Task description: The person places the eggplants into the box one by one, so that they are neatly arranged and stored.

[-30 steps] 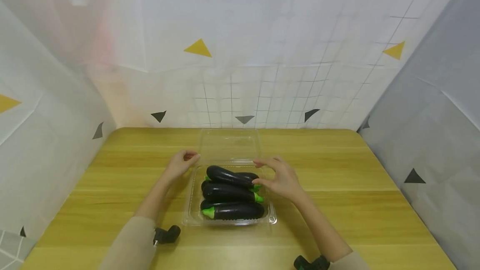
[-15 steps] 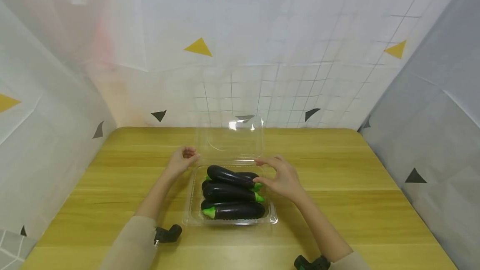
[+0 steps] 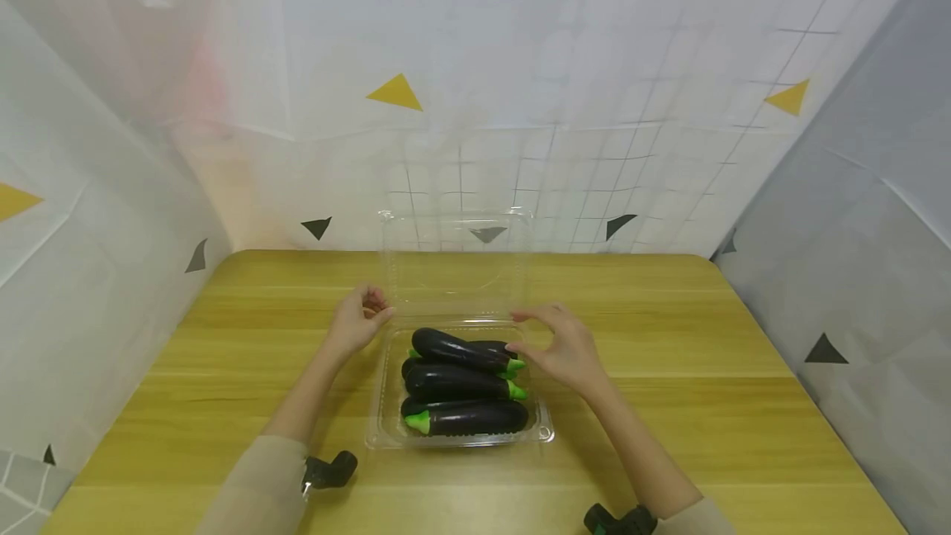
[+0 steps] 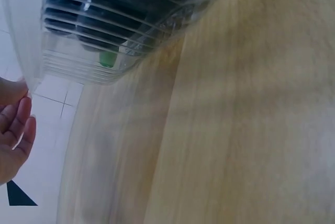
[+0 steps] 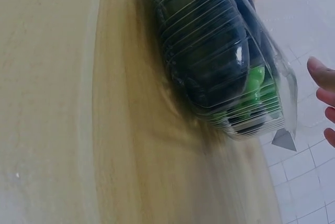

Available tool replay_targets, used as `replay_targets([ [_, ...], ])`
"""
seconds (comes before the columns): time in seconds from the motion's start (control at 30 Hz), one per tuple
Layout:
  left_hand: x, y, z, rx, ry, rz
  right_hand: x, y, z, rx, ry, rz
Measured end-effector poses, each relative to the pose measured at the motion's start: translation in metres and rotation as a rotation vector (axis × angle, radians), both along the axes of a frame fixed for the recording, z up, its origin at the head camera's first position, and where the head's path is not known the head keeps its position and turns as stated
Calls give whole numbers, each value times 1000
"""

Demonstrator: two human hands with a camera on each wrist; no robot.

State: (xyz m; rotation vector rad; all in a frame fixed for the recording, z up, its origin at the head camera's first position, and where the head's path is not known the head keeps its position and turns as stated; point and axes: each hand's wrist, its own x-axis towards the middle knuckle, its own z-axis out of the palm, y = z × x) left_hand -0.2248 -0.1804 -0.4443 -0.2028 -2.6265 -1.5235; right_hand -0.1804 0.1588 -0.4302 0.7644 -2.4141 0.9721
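A clear plastic clamshell box (image 3: 546,434) stands on the table with several dark purple eggplants (image 3: 456,382) with green stem ends piled in its base. Its clear lid (image 3: 456,271) is raised up at the back. My left hand (image 3: 357,322) is at the box's back left corner, fingers loosely curled and fingertips close to the rim. Whether they touch the rim is hard to tell, even in the left wrist view. Over the back right corner hovers my right hand (image 3: 568,347), its thumb and forefinger spread apart. In the right wrist view, its fingertips (image 5: 322,77) are apart from the rim.
The wooden table (image 3: 654,312) runs back to a white sheet wall (image 3: 475,155) with yellow and dark triangle marks. More sheeting (image 3: 869,271) closes off the right side. Black wrist mounts (image 3: 330,469) sit on both arms.
The lid has swung up from lying lower behind the base to standing higher. My right hand has shifted slightly right, away from the eggplants; my left hand has barely moved.
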Motion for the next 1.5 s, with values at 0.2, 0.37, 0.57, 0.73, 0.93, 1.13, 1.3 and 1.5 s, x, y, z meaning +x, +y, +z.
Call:
replay_targets([
  [0.2,6,2,3,-62,104,-7,-2,0,2,-51,129,-13],
  [0.37,10,2,3,-99,191,-21,-2,1,4,-94,177,-33],
  [0.57,16,3,3,-145,264,-11,-3,4,10,-145,215,-59],
  [0.73,18,3,3,-148,300,-14,-3,5,17,-208,195,-44],
  [0.93,19,2,2,-153,318,-13,-5,7,24,-255,200,-41],
  [1.13,20,2,1,-140,325,3,-5,8,31,-322,105,-53],
  [1.3,20,2,0,-139,328,10,-6,9,33,-338,89,-95],
  [1.5,21,2,-1,-137,330,13,-8,7,32,-330,85,-132],
])
